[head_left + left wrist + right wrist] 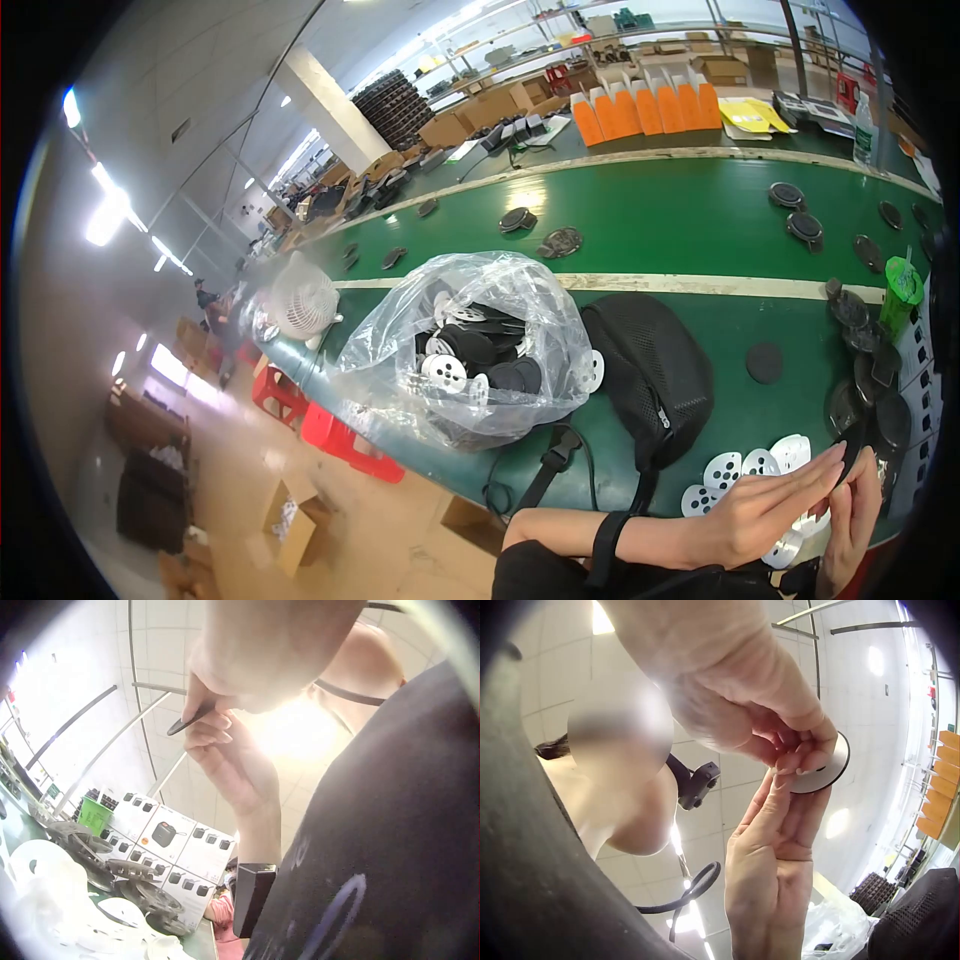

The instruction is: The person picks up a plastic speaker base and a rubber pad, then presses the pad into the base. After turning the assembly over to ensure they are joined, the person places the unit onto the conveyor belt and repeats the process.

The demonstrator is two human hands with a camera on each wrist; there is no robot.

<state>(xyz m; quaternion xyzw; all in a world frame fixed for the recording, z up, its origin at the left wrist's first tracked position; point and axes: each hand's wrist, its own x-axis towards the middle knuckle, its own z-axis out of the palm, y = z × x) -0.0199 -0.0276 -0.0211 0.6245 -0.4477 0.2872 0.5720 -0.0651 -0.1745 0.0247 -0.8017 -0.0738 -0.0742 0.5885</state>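
Note:
A thin round disc (851, 447) is held up between both hands at the right; its edge looks black in the left wrist view, and in the right wrist view the disc (826, 771) shows a white face with a dark rim. The left hand (755, 510) pinches it with thumb and fingers. Opposite, the right hand (852, 508) grips the same disc, fingertips touching the left hand's. Beneath and beside the hands lie several white discs with holes (722, 470). A single black disc (764, 362) lies flat on the green surface.
A clear plastic bag (555, 400) holds black and white discs. Beside it lies a black mesh bag (650, 375) with straps. Dark round parts (848, 308) and a green cup (903, 284) stand at the right, near printed boxes (165, 834). A white fan (303, 298) is at the left.

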